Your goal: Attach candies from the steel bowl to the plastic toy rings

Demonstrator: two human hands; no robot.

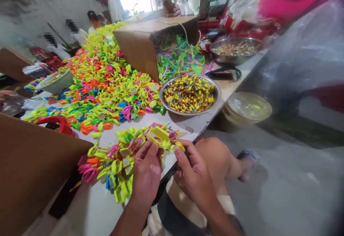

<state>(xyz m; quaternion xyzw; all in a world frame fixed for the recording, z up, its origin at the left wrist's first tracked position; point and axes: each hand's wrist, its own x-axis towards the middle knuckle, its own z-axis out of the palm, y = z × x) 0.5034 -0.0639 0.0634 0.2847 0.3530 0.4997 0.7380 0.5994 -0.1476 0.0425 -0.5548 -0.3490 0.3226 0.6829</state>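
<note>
Near the table's front edge, my left hand [147, 169] grips a yellow plastic toy watch [160, 135] between thumb and fingers. My right hand [192, 164] is just to its right, thumb and forefinger pinched on a small yellow piece [178, 146]. The two hands are close together but apart. Under and left of them lies a small heap of toy watches [126, 160], mostly yellow with some pink, green, orange and blue. Behind the hands is a metal bowl [219, 98] full of small yellow capsule-like pieces.
A large pile of coloured watches [107, 85] covers the table's left. A cardboard box [137, 51] spills coloured strips [180, 56]. Another metal bowl [231, 59] stands farther back. Cardboard [34, 175] stands at left, stacked tubs [249, 107] at right. Several people sit behind.
</note>
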